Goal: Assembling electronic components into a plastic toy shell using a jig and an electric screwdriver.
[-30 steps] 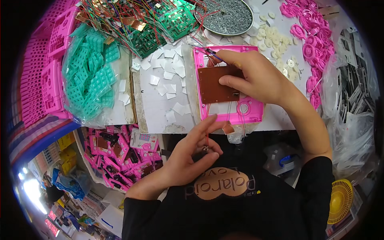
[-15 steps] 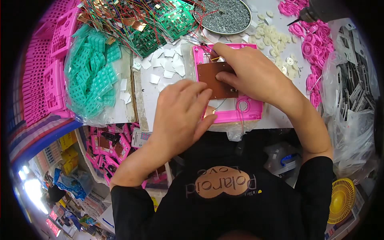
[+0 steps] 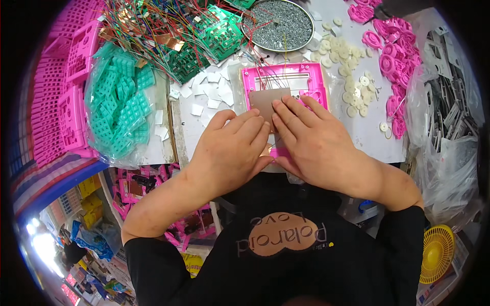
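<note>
A pink plastic casing (image 3: 306, 75) lies flat on the white table with thin wires across its top. A brown board (image 3: 265, 100) sits inside it. My left hand (image 3: 232, 148) lies flat over the casing's lower left part, fingers together, fingertips at the brown board. Beside it, my right hand (image 3: 314, 143) presses flat on the casing's lower right part, its fingertips on the board's lower edge. Both hands hide the casing's lower half.
Small white squares (image 3: 206, 94) lie left of the casing. A bag of teal keypads (image 3: 120, 109), pink housings (image 3: 53, 97), green circuit boards with wires (image 3: 204, 41), a round tray of screws (image 3: 283, 23), cream discs (image 3: 352, 76), pink rings (image 3: 395, 56) and bagged grey parts (image 3: 449, 117) surround it.
My left hand rose from near my chest onto the casing. My right hand slid down and flattened, so both hands now press side by side on it.
</note>
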`<state>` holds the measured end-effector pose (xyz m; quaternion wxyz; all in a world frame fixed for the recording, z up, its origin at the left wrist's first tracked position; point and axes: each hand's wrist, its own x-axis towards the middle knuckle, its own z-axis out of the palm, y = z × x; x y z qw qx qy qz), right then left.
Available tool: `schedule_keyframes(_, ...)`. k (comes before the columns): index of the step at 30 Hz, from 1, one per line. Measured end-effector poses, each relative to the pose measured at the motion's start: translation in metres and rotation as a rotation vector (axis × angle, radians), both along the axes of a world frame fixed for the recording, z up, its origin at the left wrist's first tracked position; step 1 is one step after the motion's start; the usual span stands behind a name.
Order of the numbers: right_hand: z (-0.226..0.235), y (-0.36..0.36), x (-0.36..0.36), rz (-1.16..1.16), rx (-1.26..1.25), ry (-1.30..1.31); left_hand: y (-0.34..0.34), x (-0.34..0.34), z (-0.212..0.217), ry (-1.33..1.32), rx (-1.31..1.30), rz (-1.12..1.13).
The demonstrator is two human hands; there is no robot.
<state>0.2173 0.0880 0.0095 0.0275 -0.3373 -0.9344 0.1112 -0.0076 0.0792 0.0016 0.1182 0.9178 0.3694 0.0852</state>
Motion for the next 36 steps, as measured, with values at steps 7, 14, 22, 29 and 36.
schedule_keyframes(7,0.002,0.001,-0.006,0.075,0.114,-0.172,0.119,0.012,0.008,-0.268,-0.002,-0.039)
schedule_keyframes(14,-0.006,-0.002,-0.005,0.059,0.152,0.008,0.229,0.075,-0.038,0.052,0.179,-0.146)
schedule_keyframes(22,-0.001,0.000,0.002,0.045,0.106,0.043,0.237,0.076,-0.048,-0.045,0.428,-0.010)
schedule_keyframes(29,0.040,0.052,0.049,0.003,-0.074,0.765,0.155,0.031,0.013,-0.344,0.294,0.145)
schedule_keyframes(36,0.079,0.141,0.030,-0.239,-0.316,1.513,0.070,0.042,-0.001,-0.499,0.043,0.116)
